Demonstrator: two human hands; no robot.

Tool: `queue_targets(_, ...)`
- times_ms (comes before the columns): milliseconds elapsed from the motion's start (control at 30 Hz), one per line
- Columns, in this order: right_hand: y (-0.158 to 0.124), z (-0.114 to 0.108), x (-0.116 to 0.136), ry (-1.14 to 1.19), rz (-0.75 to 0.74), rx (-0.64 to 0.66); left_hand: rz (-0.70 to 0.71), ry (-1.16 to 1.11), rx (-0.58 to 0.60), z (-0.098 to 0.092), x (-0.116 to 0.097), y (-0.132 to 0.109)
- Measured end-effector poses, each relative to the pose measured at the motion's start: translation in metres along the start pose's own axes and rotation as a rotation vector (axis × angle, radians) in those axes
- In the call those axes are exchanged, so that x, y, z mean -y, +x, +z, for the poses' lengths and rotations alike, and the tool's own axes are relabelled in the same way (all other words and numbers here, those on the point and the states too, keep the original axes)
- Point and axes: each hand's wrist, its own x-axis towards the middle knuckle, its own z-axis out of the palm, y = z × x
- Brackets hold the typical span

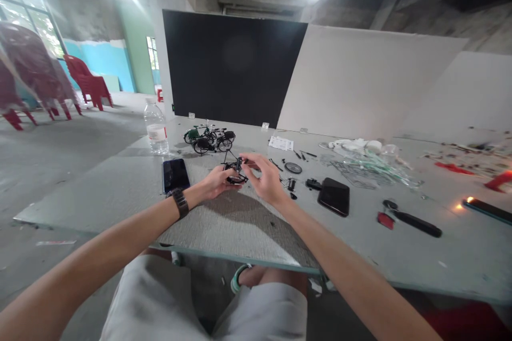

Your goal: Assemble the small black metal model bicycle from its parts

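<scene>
The little bike [239,166] was in my hands over the table [120,186], seemingly part-built: a wheel [293,168] lay loose nearby, while two bikes [203,143] behind looked whole. My left hand [220,183] gripped it; my right hand [264,177] was narrowed at its top, whether pinching anything I couldn't tell.

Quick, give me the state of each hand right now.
Left hand: closed, holding the small black model bicycle.
Right hand: thumb and fingers bent at the model's upper part; whether they grip it cannot be told.
</scene>
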Motion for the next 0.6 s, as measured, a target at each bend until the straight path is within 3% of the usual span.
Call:
queue_targets(167,-0.0002,0.001,-0.0006,-0.001,0.029,-0.004,0.004,-0.073,-0.05,-0.0015,0.0037,0.0037)
queue_targets(400,0.0009,0.0019,-0.0027,0.012,0.06,-0.032,0.007,-0.079,-0.012,-0.0007,0.0018,0.002)
queue_targets(600,0.0008,0.0023,-0.006,0.108,0.113,-0.022,-0.008,-0.133,-0.081,-0.0003,0.0023,0.0025)
